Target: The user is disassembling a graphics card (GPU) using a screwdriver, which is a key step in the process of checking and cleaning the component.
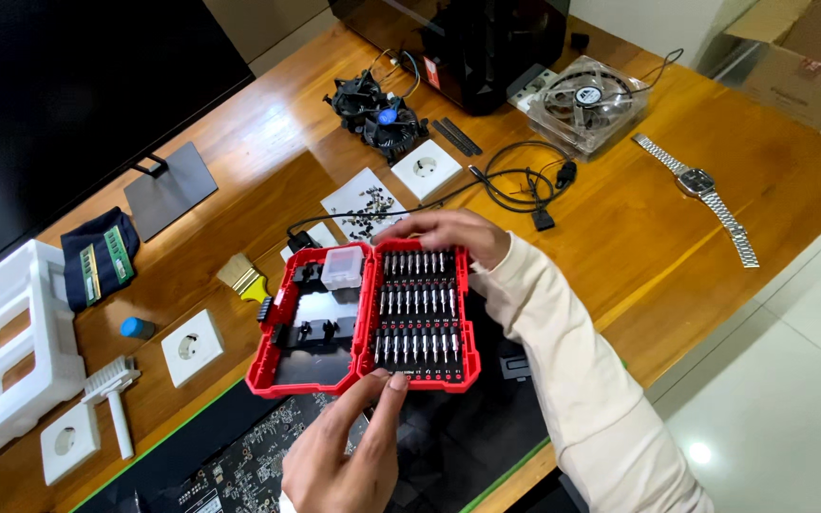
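Nearest to us, our left hand (339, 456) rises from the bottom edge, fingers loosely curled, thumb and forefinger tips touching the near rim of a red bit case (363, 318) that lies open flat like a book. Our right hand (448, 233) arches over the far rim, fingers bent down onto the top edge of the case's right half; we cannot tell how firmly either hand pinches. That right half carries rows of silver screwdriver bits (417, 309) standing in black holders. The left half is mostly bare black slots, with a small clear plastic box (341, 267) in its upper corner. We hold the case just above a dark mat (448, 427) with a green edge, where a circuit board (258, 456) lies beneath our left hand.

Beyond the case, on the wooden surface (639, 237), we see a white sheet strewn with small screws (365, 204), a black cable coil (525, 180), a black cooler fan (375, 112) and a clear case fan (586, 100). A steel wristwatch (700, 185) lies well apart to the right. To the left lie a yellow-handled brush (242, 278), a white wall socket (192, 347), a white cleaning brush (116, 399), a blue cap (137, 329) and a white foam block (7, 351).
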